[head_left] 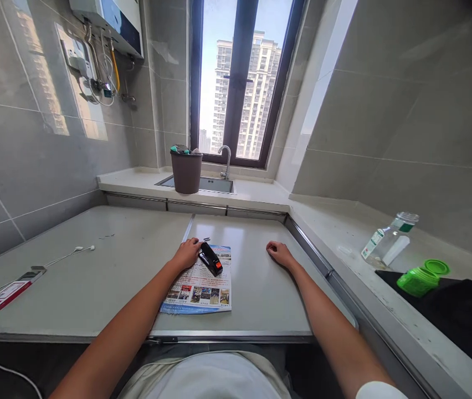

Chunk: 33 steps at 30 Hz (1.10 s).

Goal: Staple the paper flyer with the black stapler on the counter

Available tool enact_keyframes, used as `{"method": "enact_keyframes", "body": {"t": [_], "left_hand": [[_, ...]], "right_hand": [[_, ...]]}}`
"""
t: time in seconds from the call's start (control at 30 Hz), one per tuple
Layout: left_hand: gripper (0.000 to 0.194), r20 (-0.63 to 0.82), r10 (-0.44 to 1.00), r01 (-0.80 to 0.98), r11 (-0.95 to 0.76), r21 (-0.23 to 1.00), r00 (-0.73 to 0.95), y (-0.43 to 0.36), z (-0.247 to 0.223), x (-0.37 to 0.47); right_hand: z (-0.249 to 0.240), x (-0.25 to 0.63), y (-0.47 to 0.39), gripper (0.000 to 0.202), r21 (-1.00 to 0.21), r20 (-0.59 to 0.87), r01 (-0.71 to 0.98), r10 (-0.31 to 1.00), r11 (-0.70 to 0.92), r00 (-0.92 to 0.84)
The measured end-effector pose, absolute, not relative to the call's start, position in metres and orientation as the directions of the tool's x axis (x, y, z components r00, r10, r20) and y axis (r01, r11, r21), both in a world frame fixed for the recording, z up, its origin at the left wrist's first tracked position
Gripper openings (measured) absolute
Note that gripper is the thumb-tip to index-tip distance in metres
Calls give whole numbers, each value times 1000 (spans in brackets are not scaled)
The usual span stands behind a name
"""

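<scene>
A black stapler (pixel 210 259) with an orange-red patch at its near end lies slantwise on a stack of printed sheets (pixel 196 305). My left hand (pixel 186 255) rests flat at the upper left of the sheets, its fingertips at the stapler's far end; whether they touch it I cannot tell. The hand looks open and not wrapped round anything. To the right of the sheets, on the bare tabletop, lies my right hand (pixel 281 254), fingers loosely bent and slightly apart, with nothing in it. Small dark strips (pixel 206 239), perhaps staples, lie just beyond the stapler.
White earphones (pixel 78 249) and a red-and-white box (pixel 11 289) lie at the table's left. A brown bucket (pixel 186 173) stands by the sink (pixel 215 184) at the back. On the right counter are a clear bottle (pixel 389 244), a green container (pixel 419 280) and black cloth (pixel 464 310).
</scene>
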State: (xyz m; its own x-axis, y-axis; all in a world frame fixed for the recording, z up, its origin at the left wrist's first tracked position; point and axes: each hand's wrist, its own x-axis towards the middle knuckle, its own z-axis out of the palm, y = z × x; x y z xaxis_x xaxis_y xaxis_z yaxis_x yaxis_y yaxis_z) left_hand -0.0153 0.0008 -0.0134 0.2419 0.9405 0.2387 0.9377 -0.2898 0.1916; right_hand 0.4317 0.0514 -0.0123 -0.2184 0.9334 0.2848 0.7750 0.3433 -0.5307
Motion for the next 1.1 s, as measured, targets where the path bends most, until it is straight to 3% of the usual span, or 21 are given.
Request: {"method": "enact_keyframes", "body": {"t": [0.47, 1.1], "left_hand": [[41, 244, 937, 931, -304, 205, 252, 8, -20, -17], [40, 256, 935, 925, -306, 223, 247, 4, -17, -16]], "right_hand": [[-21, 436, 52, 27, -594, 314, 698, 914, 400, -257], [-19, 435, 51, 26, -591, 314, 702, 915, 397, -253]]}}
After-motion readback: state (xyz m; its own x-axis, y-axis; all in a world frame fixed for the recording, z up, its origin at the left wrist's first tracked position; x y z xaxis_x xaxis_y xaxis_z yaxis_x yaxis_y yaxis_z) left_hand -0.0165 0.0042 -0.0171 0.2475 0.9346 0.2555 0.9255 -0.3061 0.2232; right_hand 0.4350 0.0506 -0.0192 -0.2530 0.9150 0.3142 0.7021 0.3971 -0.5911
